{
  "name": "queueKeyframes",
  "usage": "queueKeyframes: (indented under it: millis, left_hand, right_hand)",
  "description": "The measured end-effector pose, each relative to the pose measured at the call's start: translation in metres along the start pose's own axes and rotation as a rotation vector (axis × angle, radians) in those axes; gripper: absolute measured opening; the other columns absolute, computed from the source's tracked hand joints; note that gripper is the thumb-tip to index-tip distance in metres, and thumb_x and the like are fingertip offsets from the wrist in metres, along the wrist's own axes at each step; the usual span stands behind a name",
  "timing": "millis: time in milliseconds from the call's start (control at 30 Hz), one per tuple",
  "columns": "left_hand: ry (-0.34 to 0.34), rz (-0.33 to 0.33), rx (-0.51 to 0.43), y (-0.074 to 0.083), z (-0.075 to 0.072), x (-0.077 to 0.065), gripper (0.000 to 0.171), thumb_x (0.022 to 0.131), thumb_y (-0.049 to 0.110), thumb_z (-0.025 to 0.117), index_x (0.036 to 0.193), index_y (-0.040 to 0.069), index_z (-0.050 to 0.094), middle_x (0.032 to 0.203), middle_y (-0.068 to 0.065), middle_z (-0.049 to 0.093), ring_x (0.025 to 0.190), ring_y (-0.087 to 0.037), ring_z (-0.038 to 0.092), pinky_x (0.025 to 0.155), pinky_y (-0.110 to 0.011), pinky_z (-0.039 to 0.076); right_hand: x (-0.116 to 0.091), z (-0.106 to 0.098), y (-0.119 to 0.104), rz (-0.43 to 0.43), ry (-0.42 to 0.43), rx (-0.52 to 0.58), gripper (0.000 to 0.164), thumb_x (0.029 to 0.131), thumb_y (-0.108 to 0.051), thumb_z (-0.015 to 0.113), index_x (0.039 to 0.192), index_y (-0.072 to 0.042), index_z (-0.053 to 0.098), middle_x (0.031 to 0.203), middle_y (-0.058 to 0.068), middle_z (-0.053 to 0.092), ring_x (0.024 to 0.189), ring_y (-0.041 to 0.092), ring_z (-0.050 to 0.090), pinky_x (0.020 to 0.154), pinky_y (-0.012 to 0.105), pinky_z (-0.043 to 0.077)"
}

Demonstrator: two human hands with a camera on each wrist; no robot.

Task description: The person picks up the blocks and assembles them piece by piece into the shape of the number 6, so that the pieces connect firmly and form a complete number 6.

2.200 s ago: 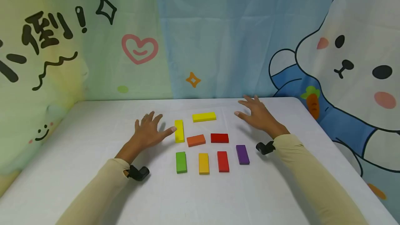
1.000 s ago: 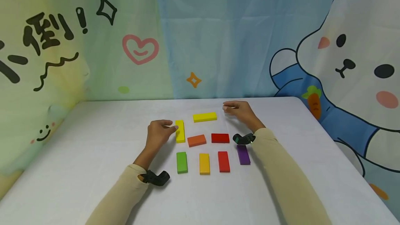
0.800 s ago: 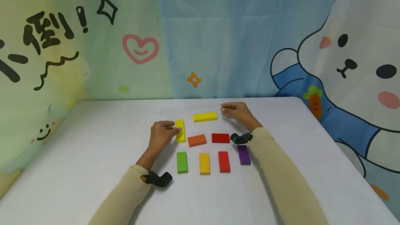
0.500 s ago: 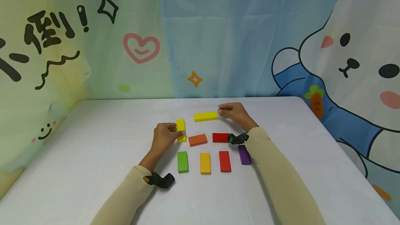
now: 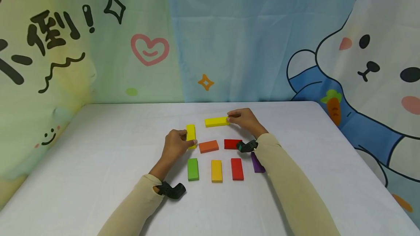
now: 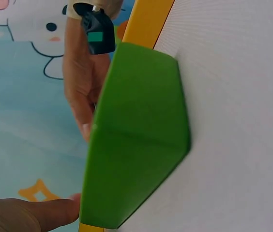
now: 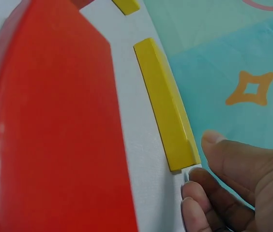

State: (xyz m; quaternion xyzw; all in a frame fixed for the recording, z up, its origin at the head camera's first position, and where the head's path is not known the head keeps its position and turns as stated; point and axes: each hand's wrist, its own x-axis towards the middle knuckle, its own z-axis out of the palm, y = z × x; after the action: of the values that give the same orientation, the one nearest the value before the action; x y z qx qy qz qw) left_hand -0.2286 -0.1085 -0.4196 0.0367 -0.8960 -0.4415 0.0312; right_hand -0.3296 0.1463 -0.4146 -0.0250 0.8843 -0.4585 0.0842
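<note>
My left hand (image 5: 174, 145) straddles the upright-lying left yellow block (image 5: 190, 132), thumb across its near part and fingers by its left side. In the left wrist view, a digit (image 6: 54, 213) shows beyond a large green block (image 6: 136, 130), which hides the rest of that grip. My right hand (image 5: 244, 119) is at the right end of the far yellow block (image 5: 216, 122). Seen from the right wrist, the thumb (image 7: 214, 140) and the fingertips stand apart around the end of that yellow block (image 7: 165, 101). Both blocks lie flat on the table.
An orange block (image 5: 208, 146) and a red block (image 5: 231, 144) lie between the hands. Nearer lie a green block (image 5: 193, 169), an amber block (image 5: 216, 170), another red block (image 5: 237, 169) and a purple block (image 5: 257, 164), partly behind the right sleeve. A printed cloth (image 5: 223, 46) hangs behind the white table (image 5: 82, 148).
Both hands have come inward from spread-fingered poses, left hand rightward to the left yellow block, right hand leftward to the far one. Fingers have drawn together. The blocks have not visibly moved.
</note>
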Motion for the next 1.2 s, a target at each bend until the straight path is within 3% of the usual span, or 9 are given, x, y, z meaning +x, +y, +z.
queueKeyframes:
  millis: [200,433,800,1067,1200]
  left_hand:
    - [-0.006,0.007,-0.016,0.001,0.001,-0.001,0.060,0.079,0.014,0.082,0.128,-0.009,0.057,0.119,-0.019,0.065,0.100,-0.024,0.058,0.085,-0.036,0.053]
    - [-0.011,0.017,-0.017,-0.002,0.001,0.001,0.061,0.079,0.015,0.082,0.128,-0.009,0.056,0.121,-0.019,0.064,0.106,-0.023,0.058,0.088,-0.037,0.052]
    - [-0.009,0.015,-0.019,-0.002,0.000,0.001,0.061,0.080,0.014,0.082,0.130,-0.010,0.055,0.121,-0.020,0.064,0.105,-0.023,0.060,0.084,-0.035,0.054]
    - [-0.009,0.039,-0.021,-0.002,0.000,0.001,0.060,0.079,0.014,0.082,0.128,-0.009,0.057,0.117,-0.020,0.065,0.095,-0.021,0.056,0.078,-0.031,0.052]
    - [-0.010,0.038,-0.015,-0.002,0.000,0.001,0.060,0.079,0.014,0.082,0.128,-0.009,0.056,0.120,-0.020,0.064,0.095,-0.021,0.054,0.081,-0.032,0.051]
  right_hand:
    - [0.001,0.002,0.002,-0.018,-0.013,-0.005,0.038,0.091,-0.017,0.069,0.128,-0.009,0.065,0.121,0.008,0.064,0.108,0.025,0.055,0.097,0.037,0.046]
    - [0.000,0.005,0.003,-0.084,-0.047,-0.086,0.036,0.092,-0.011,0.066,0.128,-0.008,0.065,0.123,0.010,0.062,0.107,0.025,0.053,0.096,0.037,0.046]
    - [0.006,-0.002,0.003,-0.096,-0.107,-0.137,0.034,0.093,-0.016,0.067,0.127,-0.012,0.067,0.121,0.008,0.063,0.106,0.025,0.053,0.096,0.037,0.047]
    - [0.008,-0.008,0.008,-0.027,-0.104,-0.019,0.038,0.092,-0.021,0.067,0.131,-0.016,0.065,0.139,0.009,0.052,0.120,0.027,0.049,0.098,0.043,0.044]
    - [0.008,-0.007,0.010,0.008,-0.091,0.062,0.041,0.093,-0.019,0.067,0.133,-0.017,0.062,0.142,0.007,0.049,0.121,0.028,0.045,0.101,0.045,0.041]
